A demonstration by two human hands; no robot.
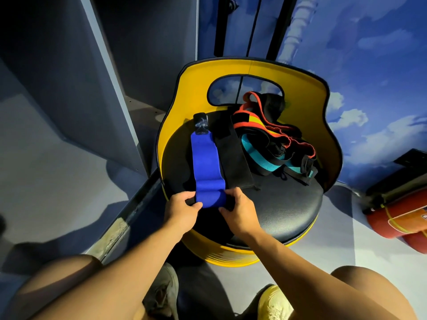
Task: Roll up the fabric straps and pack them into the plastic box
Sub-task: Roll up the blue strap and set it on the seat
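the blue strap (pixel 206 162) lies on the black seat (pixel 288 204), its long axis running away from the person; left hand (pixel 182 207) and right hand (pixel 239 212) pinch the rolled near end from either side.

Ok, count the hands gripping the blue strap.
2: the left hand pinches the blue strap roll's left end, the right hand its right end.

red cylinder (pixel 402 218) cut off, fingertips hidden
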